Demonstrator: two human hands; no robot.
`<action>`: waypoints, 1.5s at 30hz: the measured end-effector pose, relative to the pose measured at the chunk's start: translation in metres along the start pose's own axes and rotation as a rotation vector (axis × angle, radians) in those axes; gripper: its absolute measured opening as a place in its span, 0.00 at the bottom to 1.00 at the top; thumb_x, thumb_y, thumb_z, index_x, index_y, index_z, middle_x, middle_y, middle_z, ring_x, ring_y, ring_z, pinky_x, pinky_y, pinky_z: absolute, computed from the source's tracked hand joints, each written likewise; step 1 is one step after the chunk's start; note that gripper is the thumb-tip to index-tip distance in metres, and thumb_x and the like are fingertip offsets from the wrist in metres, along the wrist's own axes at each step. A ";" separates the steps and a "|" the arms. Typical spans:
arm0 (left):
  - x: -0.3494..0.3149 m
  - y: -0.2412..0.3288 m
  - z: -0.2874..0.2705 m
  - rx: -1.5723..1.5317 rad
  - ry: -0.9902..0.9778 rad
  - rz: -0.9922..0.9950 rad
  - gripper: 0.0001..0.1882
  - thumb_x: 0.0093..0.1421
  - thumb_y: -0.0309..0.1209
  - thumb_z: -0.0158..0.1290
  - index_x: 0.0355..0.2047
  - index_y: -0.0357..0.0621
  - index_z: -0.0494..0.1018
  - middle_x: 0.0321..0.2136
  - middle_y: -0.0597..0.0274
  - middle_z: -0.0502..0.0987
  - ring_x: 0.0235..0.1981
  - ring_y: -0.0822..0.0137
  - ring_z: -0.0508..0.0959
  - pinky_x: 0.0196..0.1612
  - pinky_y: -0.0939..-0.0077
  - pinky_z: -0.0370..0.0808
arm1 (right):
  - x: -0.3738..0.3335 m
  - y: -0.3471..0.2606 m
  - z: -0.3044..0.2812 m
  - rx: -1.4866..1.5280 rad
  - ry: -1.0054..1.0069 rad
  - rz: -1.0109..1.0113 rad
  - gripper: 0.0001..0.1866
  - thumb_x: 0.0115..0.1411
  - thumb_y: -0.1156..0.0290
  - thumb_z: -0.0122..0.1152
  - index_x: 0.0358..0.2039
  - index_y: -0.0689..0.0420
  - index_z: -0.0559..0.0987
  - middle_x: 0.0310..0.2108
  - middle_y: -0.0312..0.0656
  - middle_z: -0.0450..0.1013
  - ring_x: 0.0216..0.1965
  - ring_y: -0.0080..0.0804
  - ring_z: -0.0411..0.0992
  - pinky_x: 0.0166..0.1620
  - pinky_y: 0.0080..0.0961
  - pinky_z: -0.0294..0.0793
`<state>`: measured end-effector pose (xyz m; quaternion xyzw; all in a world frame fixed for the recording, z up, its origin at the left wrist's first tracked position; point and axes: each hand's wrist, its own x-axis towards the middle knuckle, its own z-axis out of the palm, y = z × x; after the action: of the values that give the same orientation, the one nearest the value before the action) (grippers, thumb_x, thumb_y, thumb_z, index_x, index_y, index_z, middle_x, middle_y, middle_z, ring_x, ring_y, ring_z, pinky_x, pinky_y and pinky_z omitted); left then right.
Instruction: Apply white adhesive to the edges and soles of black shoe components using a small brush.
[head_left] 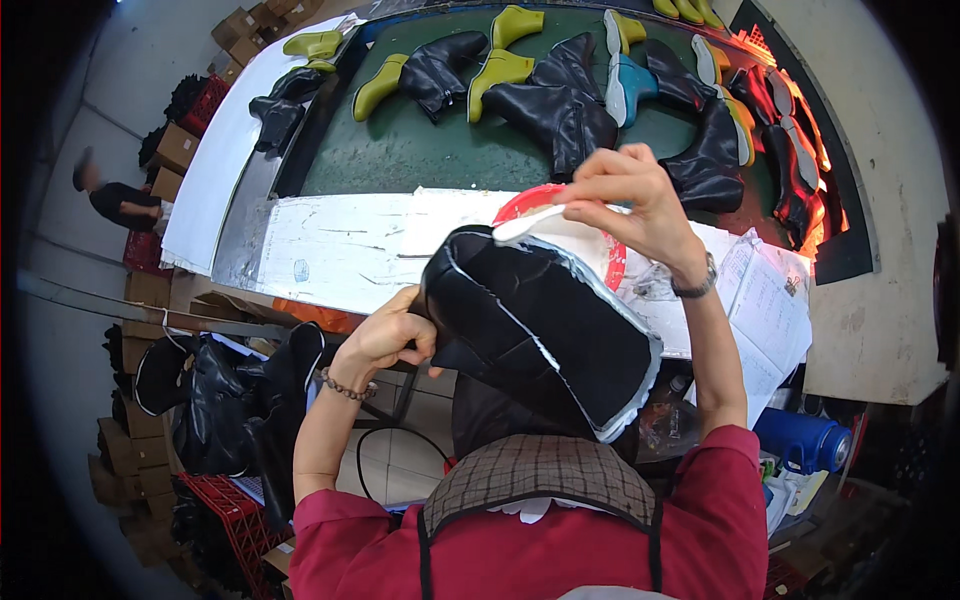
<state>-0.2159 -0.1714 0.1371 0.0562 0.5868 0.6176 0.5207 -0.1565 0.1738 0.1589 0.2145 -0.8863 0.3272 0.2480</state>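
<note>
A black boot upper (580, 330) hangs in front of me over the table's near edge, with white, glue-like stuff along its edge and along a line down its side. My left hand (395, 330) is closed on the upper's left end. Between the thumb and fingers of my right hand (635, 205) is a slim white brush-like tool (530, 225). Its tip rests at or just over the upper's top left edge; I cannot tell whether it touches. Just behind stands a red-rimmed bowl (618, 270) of white stuff, partly hidden by my right hand and the upper.
Black boots (550, 115) and yellow-green boot lasts (500, 72) lie across the green belt (350, 160). A heater glows orange (815, 140) at right. Black uppers (215, 400) hang at left above a red crate (225, 520). A blue flask (805, 440) lies at right. A person (115, 200) is far left.
</note>
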 end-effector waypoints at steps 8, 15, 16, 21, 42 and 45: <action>0.003 -0.002 -0.020 0.013 0.152 0.055 0.34 0.44 0.10 0.45 0.56 0.33 0.62 0.17 0.53 0.70 0.09 0.72 0.63 0.11 0.79 0.57 | 0.005 0.028 0.016 0.254 0.149 0.191 0.07 0.58 0.72 0.69 0.38 0.56 0.87 0.33 0.37 0.77 0.34 0.26 0.74 0.39 0.24 0.69; 0.036 0.005 -0.098 -0.045 0.766 0.546 0.23 0.43 0.13 0.46 0.43 0.31 0.72 0.23 0.53 0.75 0.14 0.68 0.69 0.17 0.77 0.66 | -0.127 0.078 0.048 0.488 0.611 0.896 0.10 0.73 0.68 0.51 0.48 0.61 0.74 0.28 0.33 0.72 0.15 0.11 0.60 0.17 0.13 0.56; 0.054 0.007 -0.111 0.029 0.833 0.683 0.26 0.43 0.14 0.46 0.47 0.32 0.72 0.26 0.54 0.76 0.15 0.68 0.70 0.18 0.76 0.69 | -0.144 0.080 0.056 0.471 0.621 0.939 0.10 0.74 0.67 0.51 0.48 0.60 0.74 0.27 0.32 0.71 0.15 0.11 0.59 0.17 0.13 0.55; 0.160 0.018 -0.159 0.582 1.275 1.034 0.23 0.51 0.12 0.47 0.49 0.35 0.70 0.42 0.49 0.77 0.39 0.51 0.80 0.39 0.63 0.78 | -0.176 0.090 0.086 0.447 0.750 0.853 0.11 0.74 0.64 0.51 0.46 0.59 0.74 0.23 0.28 0.67 0.15 0.10 0.56 0.16 0.12 0.51; 0.367 0.156 -0.172 1.449 1.062 0.384 0.72 0.39 0.52 0.75 0.74 0.54 0.37 0.63 0.22 0.58 0.64 0.27 0.61 0.67 0.33 0.51 | -0.167 0.079 0.088 0.339 0.784 1.032 0.09 0.72 0.70 0.52 0.48 0.60 0.74 0.24 0.28 0.66 0.19 0.10 0.57 0.21 0.10 0.55; 0.412 0.173 -0.187 1.595 1.080 0.220 0.78 0.35 0.53 0.77 0.75 0.58 0.32 0.63 0.19 0.57 0.62 0.29 0.66 0.66 0.34 0.54 | -0.166 0.079 0.086 0.351 0.791 1.077 0.09 0.70 0.74 0.52 0.48 0.63 0.73 0.25 0.32 0.70 0.21 0.13 0.62 0.23 0.13 0.61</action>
<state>-0.6292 0.0356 -0.0075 0.1563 0.9848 0.0261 -0.0708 -0.0945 0.2055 -0.0322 -0.3540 -0.6461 0.5972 0.3172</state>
